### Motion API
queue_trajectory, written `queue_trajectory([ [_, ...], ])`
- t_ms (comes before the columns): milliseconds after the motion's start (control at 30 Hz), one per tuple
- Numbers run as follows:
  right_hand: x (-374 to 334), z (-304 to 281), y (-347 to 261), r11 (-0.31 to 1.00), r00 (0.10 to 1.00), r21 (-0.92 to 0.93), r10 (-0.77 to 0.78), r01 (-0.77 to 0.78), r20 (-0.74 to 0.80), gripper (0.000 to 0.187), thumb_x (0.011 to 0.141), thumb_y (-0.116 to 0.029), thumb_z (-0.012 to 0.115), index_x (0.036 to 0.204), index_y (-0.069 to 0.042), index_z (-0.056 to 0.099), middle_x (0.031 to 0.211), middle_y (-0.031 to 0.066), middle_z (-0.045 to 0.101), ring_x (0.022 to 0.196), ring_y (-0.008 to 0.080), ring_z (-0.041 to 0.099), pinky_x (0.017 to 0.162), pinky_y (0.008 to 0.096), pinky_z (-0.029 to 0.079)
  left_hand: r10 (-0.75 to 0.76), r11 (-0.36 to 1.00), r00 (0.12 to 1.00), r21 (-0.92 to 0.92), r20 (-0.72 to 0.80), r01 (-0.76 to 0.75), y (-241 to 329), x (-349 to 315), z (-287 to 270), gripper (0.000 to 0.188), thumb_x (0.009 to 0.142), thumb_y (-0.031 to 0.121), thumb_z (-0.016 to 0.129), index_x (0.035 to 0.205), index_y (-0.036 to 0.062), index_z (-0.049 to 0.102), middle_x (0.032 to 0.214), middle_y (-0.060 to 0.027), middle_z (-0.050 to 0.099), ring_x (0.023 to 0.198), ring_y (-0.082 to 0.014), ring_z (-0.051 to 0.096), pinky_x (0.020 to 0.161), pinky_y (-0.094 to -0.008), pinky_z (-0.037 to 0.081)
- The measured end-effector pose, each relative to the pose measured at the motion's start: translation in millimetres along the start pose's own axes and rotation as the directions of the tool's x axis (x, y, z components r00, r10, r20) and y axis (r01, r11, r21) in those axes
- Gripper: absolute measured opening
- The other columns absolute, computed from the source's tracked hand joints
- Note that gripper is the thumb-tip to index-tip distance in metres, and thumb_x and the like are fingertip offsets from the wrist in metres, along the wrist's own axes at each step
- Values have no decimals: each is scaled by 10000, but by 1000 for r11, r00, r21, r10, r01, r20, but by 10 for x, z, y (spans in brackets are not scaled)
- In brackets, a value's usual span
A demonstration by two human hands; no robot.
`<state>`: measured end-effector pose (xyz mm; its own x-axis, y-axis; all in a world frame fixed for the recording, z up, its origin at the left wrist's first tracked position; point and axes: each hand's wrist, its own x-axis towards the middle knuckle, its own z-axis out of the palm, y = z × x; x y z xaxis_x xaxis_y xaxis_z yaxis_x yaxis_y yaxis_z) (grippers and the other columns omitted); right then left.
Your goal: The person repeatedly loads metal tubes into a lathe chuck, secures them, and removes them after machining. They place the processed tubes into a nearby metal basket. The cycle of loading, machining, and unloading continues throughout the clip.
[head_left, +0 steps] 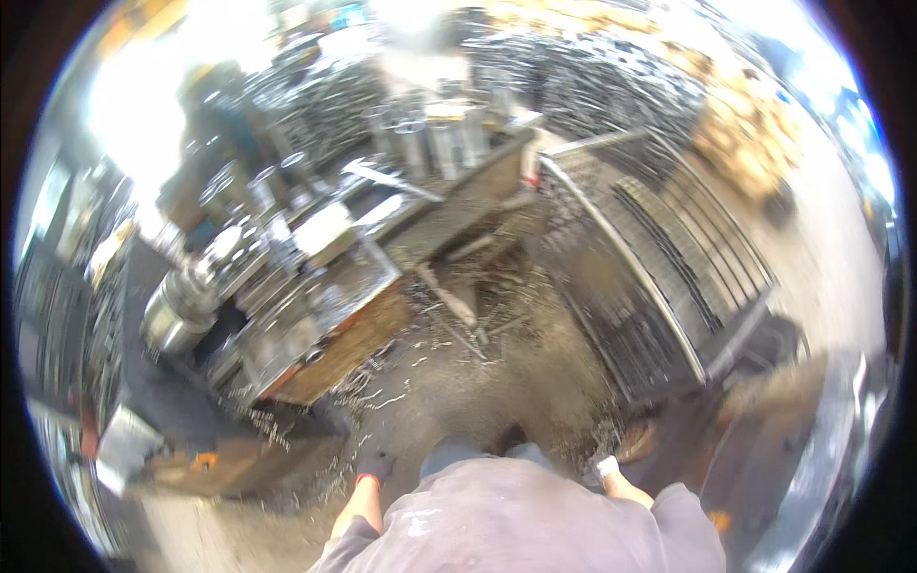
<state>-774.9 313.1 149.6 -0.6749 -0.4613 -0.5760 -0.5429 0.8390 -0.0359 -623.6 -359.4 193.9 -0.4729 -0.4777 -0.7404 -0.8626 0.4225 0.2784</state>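
My left hand point(375, 466), in a dark glove with a red cuff, hangs low at my left side above the floor. Bits of metal swarf point(382, 401) lie on the floor just ahead of it. On the other side, my right hand point(598, 471) hangs beside my hip, with a white band at the wrist. Motion blur smears the fingers of both hands, so I cannot tell whether either holds anything. The nearest large thing to the right hand is a metal cage cart point(621, 277) with barred sides.
To the left stands a machine with a round metal chuck point(181, 310). A cluttered workbench point(334, 358) carries several metal cylinders point(444, 143). Long metal pieces are heaped point(592, 86) farther back. A pile of tan sacks or parts point(750, 129) sits at the far right.
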Motion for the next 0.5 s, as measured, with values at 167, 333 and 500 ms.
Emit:
queue_trajectory([
  [167, 719, -741, 59, 994, 995, -90, -51, 59, 81, 229, 864, -390, 741, 891, -181, 831, 955, 97, 821, 925, 304, 796, 824, 480, 614, -52, 998, 924, -61, -380, 31, -359, 30, -803, 435, 983, 398, 650, 1148, 14, 772, 1075, -241, 787, 960, -337, 759, 852, -460, 569],
  [333, 1199, -1465, -295, 881, 992, 465, 39, -90, 118, 187, 916, -233, 668, 891, -109, 806, 900, 102, 814, 798, 274, 785, 701, 427, 615, -550, 815, 308, -420, -776, 399, -1524, 99, -1713, 408, 1082, 337, 556, 1345, 69, 716, 1324, -204, 724, 1185, -309, 706, 988, -433, 563],
  [500, 1626, -1833, -744, 717, 998, 697, 59, -23, -29, 187, 928, -162, 639, 884, -77, 800, 840, 88, 807, 670, 235, 768, 597, 380, 608, -651, 620, 322, -237, -688, 748, -2377, -346, -2537, 529, 1122, 412, 469, 1476, 37, 587, 1440, -222, 663, 1293, -378, 657, 1071, -457, 531],
])
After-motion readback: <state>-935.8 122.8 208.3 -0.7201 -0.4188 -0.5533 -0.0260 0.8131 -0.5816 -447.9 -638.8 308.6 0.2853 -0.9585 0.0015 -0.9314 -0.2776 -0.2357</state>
